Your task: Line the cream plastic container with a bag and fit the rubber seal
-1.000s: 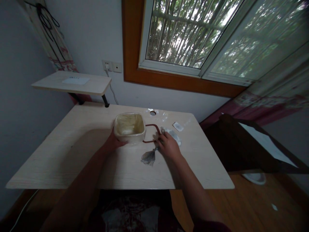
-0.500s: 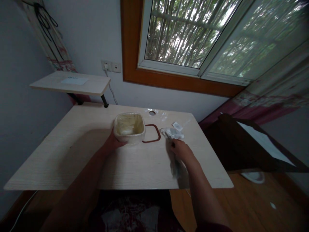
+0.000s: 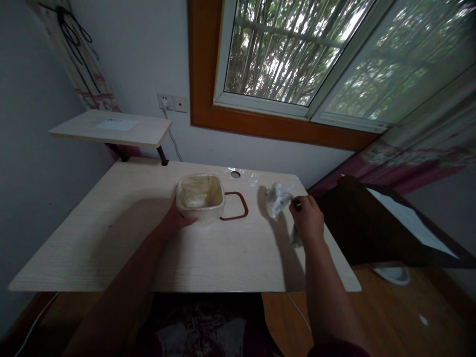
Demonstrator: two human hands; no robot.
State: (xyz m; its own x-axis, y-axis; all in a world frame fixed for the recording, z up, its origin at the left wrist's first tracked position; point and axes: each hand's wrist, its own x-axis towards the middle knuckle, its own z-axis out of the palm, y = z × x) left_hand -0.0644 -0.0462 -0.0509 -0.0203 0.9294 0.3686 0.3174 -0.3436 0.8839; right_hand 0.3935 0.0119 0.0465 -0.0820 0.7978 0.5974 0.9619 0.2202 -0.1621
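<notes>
A small square bin (image 3: 200, 196) lined with a pale plastic bag stands on the light wooden table (image 3: 111, 233). My left hand (image 3: 174, 218) rests against its near left side, fingers hidden behind it. Just right of the bin lies a dark red frame (image 3: 235, 206). My right hand (image 3: 308, 220) is closed around a crumpled clear plastic bag (image 3: 277, 199), lifted above the table near the right edge; a tail of the bag hangs below the hand.
A cable hole (image 3: 235, 174) is at the table's back edge. A raised side shelf (image 3: 111, 128) with a paper stands at the back left. A dark wooden piece of furniture (image 3: 375, 223) stands right of the table, below the window.
My right hand picked the crumpled plastic bag up from beside the red frame and carried it to the right, lifting it off the table. The left hand stayed at the bin.
</notes>
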